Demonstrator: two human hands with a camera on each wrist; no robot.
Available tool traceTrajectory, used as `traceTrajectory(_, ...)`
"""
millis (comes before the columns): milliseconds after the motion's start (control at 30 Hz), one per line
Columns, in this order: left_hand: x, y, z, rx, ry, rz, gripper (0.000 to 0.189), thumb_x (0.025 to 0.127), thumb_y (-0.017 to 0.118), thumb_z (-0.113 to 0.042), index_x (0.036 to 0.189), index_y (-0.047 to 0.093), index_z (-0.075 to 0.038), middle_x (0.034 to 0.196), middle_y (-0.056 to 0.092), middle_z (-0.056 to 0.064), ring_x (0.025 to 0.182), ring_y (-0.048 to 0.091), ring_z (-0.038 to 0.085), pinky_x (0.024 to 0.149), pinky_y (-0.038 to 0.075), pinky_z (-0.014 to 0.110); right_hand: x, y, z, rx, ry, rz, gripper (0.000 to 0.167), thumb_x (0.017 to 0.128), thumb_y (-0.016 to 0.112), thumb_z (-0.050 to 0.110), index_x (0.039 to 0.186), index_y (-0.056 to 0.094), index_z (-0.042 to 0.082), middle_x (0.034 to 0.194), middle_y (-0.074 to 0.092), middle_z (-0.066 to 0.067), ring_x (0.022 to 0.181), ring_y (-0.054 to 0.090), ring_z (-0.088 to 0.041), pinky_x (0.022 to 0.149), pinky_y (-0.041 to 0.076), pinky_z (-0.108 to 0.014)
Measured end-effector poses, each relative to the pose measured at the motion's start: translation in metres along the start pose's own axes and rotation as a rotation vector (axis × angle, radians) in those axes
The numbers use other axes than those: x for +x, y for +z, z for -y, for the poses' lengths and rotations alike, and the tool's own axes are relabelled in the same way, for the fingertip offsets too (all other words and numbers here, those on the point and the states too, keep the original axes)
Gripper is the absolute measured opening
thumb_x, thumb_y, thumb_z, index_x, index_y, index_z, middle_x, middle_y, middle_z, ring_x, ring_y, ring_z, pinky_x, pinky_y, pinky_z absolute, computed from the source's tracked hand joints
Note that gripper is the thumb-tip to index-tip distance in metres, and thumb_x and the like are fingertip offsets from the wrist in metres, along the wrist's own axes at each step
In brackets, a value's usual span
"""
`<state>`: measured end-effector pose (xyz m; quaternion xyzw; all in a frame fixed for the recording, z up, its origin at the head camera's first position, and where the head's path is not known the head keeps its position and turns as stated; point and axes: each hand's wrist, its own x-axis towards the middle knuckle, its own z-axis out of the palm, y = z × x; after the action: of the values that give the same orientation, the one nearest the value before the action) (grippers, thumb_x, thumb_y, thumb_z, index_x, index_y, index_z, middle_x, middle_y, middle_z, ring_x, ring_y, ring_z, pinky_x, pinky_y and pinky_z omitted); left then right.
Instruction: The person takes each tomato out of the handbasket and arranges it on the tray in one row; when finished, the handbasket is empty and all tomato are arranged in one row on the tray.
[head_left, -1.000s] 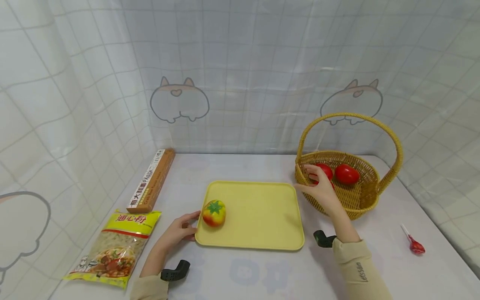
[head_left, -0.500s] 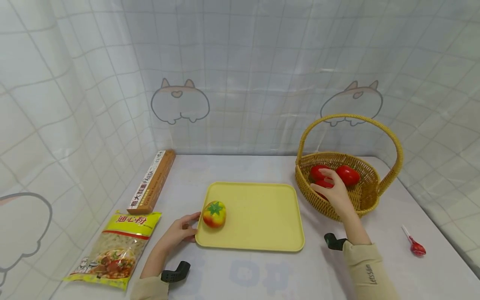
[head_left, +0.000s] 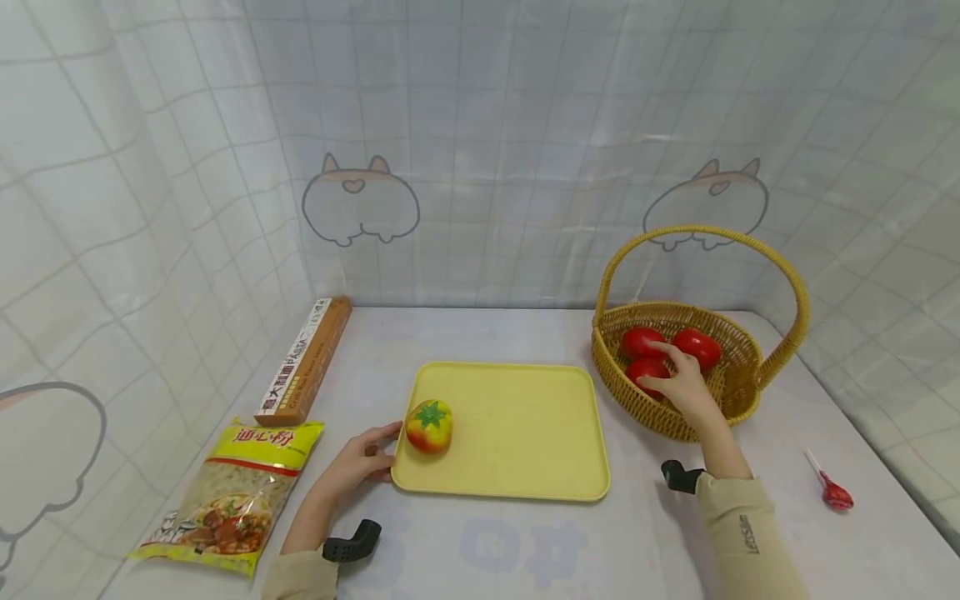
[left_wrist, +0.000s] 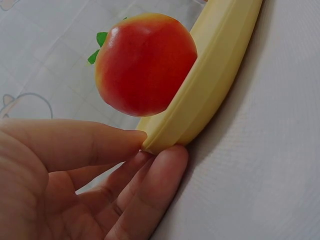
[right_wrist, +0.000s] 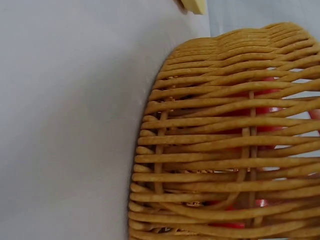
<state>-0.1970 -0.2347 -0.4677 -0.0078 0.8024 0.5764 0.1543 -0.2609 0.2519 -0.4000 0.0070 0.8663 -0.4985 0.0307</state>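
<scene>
A yellow tray (head_left: 517,433) lies on the table, with a red-and-yellow toy tomato (head_left: 429,427) near its left edge. My left hand (head_left: 356,462) pinches that edge; the left wrist view has the thumb on the tray's rim (left_wrist: 210,75) and a finger below. At the right stands a wicker basket (head_left: 633,406) with a tall handle. Over it reaches my right hand (head_left: 686,387), thumb and forefinger spread about the front red tomato (head_left: 647,375); whether they touch it I cannot tell. Two more red tomatoes (head_left: 697,347) lie behind. The basket's woven wall (right_wrist: 220,135) fills much of the right wrist view.
A brown pasta box (head_left: 303,362) and a yellow bag of pasta (head_left: 228,500) lie along the left side. A red lollipop (head_left: 832,492) lies at the right, in front of the basket. A grid-patterned curtain (head_left: 480,167) closes off the back and sides.
My right hand has moved right from the basket's left rim to over the front red tomato inside. My left hand keeps its hold on the tray, which has not moved.
</scene>
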Motion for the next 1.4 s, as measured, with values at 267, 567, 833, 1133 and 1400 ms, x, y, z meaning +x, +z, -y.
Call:
traceTrajectory(267, 0.000, 0.000, -0.001, -0.002, -0.015, -0.005, 0.061, 0.082, 0.062, -0.008, 0.139, 0.041, -0.005, 0.139, 0.039, 0.021, 0.081, 0.055, 0.020, 0.073, 0.054, 0.031, 0.006, -0.002, 0.002, 0.024, 0.115, 0.164, 0.071, 0.085, 0.059, 0.013, 0.145, 0.021, 0.006, 0.142, -0.009, -0.035, 0.128, 0.003, -0.055, 0.100, 0.021, -0.067)
traceTrajectory(567, -0.001, 0.000, -0.003, -0.007, -0.004, 0.000, 0.061, 0.082, 0.062, -0.008, 0.139, 0.040, -0.005, 0.139, 0.039, 0.021, 0.082, 0.055, 0.020, 0.072, 0.054, 0.031, 0.009, -0.001, 0.000, 0.027, 0.133, 0.114, 0.068, 0.083, 0.060, 0.010, 0.140, 0.025, 0.002, 0.140, -0.009, -0.036, 0.126, 0.004, -0.055, 0.101, 0.021, -0.065)
traceTrajectory(833, -0.001, -0.002, -0.001, -0.001, 0.017, 0.015, 0.061, 0.082, 0.062, -0.008, 0.139, 0.040, -0.003, 0.140, 0.037, 0.023, 0.081, 0.054, 0.020, 0.071, 0.054, 0.028, 0.008, 0.002, 0.002, 0.079, 0.135, -0.180, 0.081, 0.076, 0.073, 0.011, 0.131, 0.013, 0.005, 0.139, 0.000, -0.032, 0.127, 0.014, -0.054, 0.099, 0.031, -0.062)
traceTrajectory(1133, -0.002, 0.000, -0.001, -0.008, -0.005, 0.001, 0.061, 0.083, 0.061, -0.008, 0.139, 0.039, -0.004, 0.141, 0.036, 0.022, 0.080, 0.055, 0.020, 0.072, 0.054, 0.030, 0.002, 0.002, 0.010, 0.284, 0.089, -0.328, 0.092, 0.076, 0.073, 0.009, 0.140, 0.009, 0.016, 0.145, 0.006, -0.015, 0.134, 0.012, -0.038, 0.104, 0.030, -0.053)
traceTrajectory(1400, -0.001, 0.000, -0.002, 0.000, -0.016, -0.008, 0.061, 0.082, 0.063, -0.009, 0.139, 0.041, -0.005, 0.140, 0.039, 0.021, 0.074, 0.054, 0.021, 0.071, 0.054, 0.028, -0.007, 0.010, 0.028, 0.667, 0.006, -0.189, 0.074, 0.081, 0.069, 0.010, 0.135, 0.019, 0.025, 0.134, 0.019, -0.005, 0.120, 0.031, -0.023, 0.080, 0.051, -0.023)
